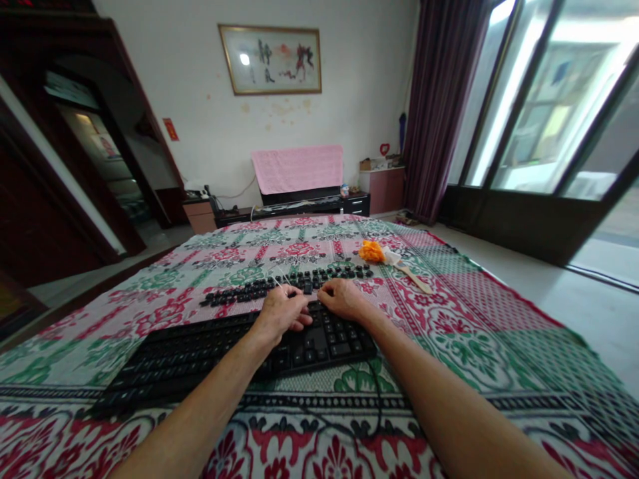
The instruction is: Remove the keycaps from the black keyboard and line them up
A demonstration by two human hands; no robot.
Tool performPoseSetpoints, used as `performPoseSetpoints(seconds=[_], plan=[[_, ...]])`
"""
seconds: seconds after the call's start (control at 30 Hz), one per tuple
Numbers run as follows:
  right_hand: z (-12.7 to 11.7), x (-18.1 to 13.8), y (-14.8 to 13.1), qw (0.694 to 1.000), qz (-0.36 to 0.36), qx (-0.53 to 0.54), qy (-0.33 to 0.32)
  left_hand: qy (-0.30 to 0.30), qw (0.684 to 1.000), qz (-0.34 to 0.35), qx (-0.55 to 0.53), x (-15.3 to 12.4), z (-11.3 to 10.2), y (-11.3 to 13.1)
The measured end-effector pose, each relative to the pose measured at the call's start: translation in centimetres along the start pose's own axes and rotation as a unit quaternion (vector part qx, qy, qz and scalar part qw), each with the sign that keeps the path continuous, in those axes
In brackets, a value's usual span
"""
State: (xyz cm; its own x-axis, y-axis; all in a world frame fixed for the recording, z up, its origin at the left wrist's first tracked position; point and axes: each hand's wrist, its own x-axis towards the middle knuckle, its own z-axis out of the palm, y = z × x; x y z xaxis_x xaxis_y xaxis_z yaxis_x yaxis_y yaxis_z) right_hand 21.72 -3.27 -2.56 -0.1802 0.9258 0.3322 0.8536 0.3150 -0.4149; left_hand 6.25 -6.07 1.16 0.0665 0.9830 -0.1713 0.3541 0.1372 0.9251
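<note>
A black keyboard (210,356) lies across a table covered by a red, green and white patterned cloth (464,319). Beyond it a row of loose black keycaps (259,287) lies on the cloth. My left hand (282,311) rests on the keyboard's far edge, fingers curled, pinching a thin white stick that points up and left. My right hand (343,298) sits just right of it, fingers bent down at the keyboard's edge among the keycaps; I cannot make out what it holds.
An orange cloth ball (372,251) and a wooden-handled tool (412,274) lie on the cloth's far right. A cable (378,406) runs from the keyboard toward me. Behind stand a pink-covered TV unit, curtains and glass doors.
</note>
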Motion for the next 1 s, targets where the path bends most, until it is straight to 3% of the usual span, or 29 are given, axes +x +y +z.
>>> performPoseSetpoints(seconds=[0.3,0.57,0.77,1.0], plan=[[0.3,0.1,0.2,1.0,-0.015,-0.01,-0.001,0.022,0.992,0.053,0.114,0.6,0.7,-0.5],[0.8,0.3,0.6,1.0,-0.014,-0.026,0.004,0.087,0.961,0.132,0.226,-0.3,1.8,0.8],[0.5,0.2,0.4,0.999,-0.013,-0.029,0.006,0.01,0.997,0.02,0.077,0.5,1.2,-0.2],[0.3,0.0,0.2,1.0,-0.001,-0.015,0.003,-0.019,0.999,-0.018,-0.035,0.2,0.4,-0.2]])
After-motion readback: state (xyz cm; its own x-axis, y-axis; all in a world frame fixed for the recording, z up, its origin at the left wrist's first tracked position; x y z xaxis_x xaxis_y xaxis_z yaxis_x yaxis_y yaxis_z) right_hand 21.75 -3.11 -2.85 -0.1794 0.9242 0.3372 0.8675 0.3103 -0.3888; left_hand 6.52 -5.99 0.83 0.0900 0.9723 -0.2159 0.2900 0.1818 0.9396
